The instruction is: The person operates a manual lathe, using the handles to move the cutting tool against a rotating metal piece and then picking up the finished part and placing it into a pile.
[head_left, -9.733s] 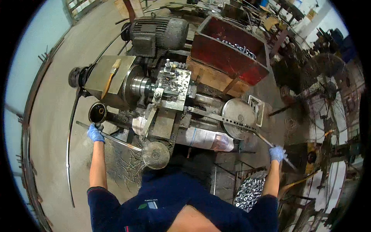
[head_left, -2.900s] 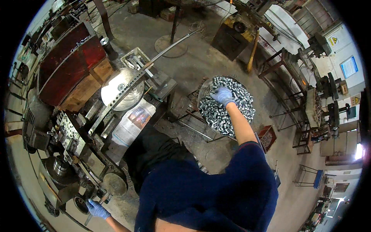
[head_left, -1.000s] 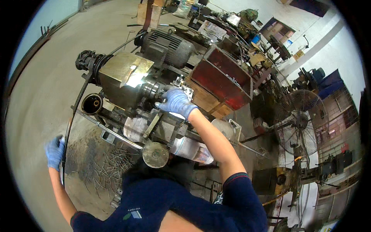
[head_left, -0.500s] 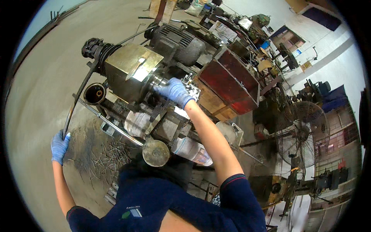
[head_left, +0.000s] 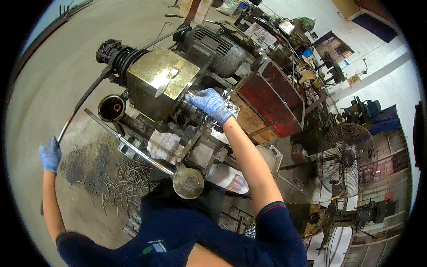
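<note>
While both gloved hands are on the machine:
Left hand: closed round the long lever, out at the floor side.
Right hand: fingers curled at the chuck (anything held is hidden).
Risk: glove may snag if the chuck turns.

A yellow triangular warning sign hangs on the far white wall.

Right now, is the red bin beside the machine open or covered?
Open. The red bin has no lid and its inner walls show; the right hand is at the machine beside it.
</note>
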`<state>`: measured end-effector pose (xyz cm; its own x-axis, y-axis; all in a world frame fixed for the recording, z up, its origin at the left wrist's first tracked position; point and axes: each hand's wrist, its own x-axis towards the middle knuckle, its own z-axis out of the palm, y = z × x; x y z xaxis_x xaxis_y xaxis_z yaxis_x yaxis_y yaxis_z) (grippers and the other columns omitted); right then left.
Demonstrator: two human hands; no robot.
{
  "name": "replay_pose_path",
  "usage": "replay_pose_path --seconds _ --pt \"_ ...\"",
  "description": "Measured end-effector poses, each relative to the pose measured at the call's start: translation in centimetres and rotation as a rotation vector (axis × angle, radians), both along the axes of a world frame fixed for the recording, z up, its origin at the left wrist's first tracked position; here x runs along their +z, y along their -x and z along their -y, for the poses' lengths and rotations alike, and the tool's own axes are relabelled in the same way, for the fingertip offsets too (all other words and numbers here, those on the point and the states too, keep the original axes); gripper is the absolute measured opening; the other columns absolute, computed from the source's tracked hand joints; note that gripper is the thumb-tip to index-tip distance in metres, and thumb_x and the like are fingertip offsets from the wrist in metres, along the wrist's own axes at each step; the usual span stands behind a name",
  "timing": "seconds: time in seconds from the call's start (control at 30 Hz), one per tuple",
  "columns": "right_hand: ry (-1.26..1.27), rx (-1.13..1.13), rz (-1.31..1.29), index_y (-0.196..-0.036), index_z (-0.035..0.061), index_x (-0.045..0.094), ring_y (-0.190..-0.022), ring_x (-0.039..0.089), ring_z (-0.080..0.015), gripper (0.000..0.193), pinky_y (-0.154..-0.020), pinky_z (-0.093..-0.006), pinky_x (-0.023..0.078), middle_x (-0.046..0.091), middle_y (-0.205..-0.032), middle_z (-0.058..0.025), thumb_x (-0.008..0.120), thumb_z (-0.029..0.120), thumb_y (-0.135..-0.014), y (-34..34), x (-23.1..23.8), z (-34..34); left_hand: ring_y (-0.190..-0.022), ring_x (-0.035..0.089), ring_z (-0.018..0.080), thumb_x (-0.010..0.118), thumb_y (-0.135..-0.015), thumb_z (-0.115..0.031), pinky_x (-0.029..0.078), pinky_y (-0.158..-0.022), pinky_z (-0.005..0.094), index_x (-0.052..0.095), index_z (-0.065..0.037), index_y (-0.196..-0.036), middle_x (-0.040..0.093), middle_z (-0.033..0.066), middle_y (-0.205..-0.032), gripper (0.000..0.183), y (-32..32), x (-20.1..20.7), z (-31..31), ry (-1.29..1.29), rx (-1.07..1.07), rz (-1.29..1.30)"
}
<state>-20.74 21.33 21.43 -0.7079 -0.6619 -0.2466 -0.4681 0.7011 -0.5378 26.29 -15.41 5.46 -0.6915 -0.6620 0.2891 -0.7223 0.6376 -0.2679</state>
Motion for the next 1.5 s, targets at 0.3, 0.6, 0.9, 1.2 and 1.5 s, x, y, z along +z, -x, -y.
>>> replay_pose_path --seconds 0.3,0.6,0.9,1.2,1.5 --pt "0.174 0.051 -0.124 -0.081 0.0003 0.067 -0.071 0.062 -0.0246 0.043 -0.069 -0.0336 0.047 0.065 -0.076 -0.0155 0.067 0.042 -0.070 1.5 -0.6 -3.0 -0.070 0.062 0.0299 0.054 -0.082 -0.018 0.047 -0.063 0.0406 0.060 -0.005 -0.099 0.063 0.0144 -0.074 0.023 3.4 1.0 5.3 -0.063 0.207 -0.060" --pt "0.261 -0.249 -0.359 -0.077 -0.0017 0.065 -0.061 0.057 -0.0164 0.037 -0.061 -0.0316 0.045 0.060 -0.066 -0.0127 0.066 0.035 -0.076 1.8 1.5 -23.3 -0.087 0.061 0.0331 0.061 -0.078 -0.042 0.047 -0.076 0.0390 0.060 -0.002 -0.101 0.062 0.0220 -0.094 0.047 16.5 -18.4 -12.4 -1.077 -0.136 -0.548" --pt "-0.051 -0.773 -0.295 -0.081 -0.0002 0.065 -0.063 0.058 -0.0154 0.033 -0.061 -0.0290 0.046 0.064 -0.070 -0.0094 0.068 0.032 -0.074 -0.2 -6.0 -46.3 -0.082 0.061 0.0324 0.051 -0.079 -0.031 0.048 -0.069 0.0417 0.065 -0.009 -0.088 0.065 0.0144 -0.087 0.028 22.6 -14.6 -8.2 -0.477 -0.236 0.172" --pt "-0.767 -0.678 -0.452 -0.117 0.0075 0.053 -0.112 0.049 -0.0330 0.068 -0.093 -0.0403 0.042 0.051 -0.123 -0.0173 0.067 0.047 -0.064 1.9 -14.6 -60.3 -0.070 0.062 0.0301 0.057 -0.078 -0.025 0.049 -0.062 0.0399 0.065 -0.004 -0.090 0.065 0.0167 -0.081 0.025 18.1 -12.4 -5.2 -0.662 -0.251 0.002" --pt "-0.844 -1.083 -0.314 -0.103 0.0115 0.062 -0.100 0.057 -0.0334 0.047 -0.083 -0.0431 0.045 0.061 -0.105 -0.0175 0.059 0.037 -0.064 -7.9 -14.9 -69.4 -0.039 0.051 0.0174 0.060 -0.083 -0.038 0.044 -0.037 0.0285 0.058 0.003 -0.092 0.056 0.0091 -0.062 0.042 18.8 -5.6 -5.6 -1.168 0.271 -1.090"
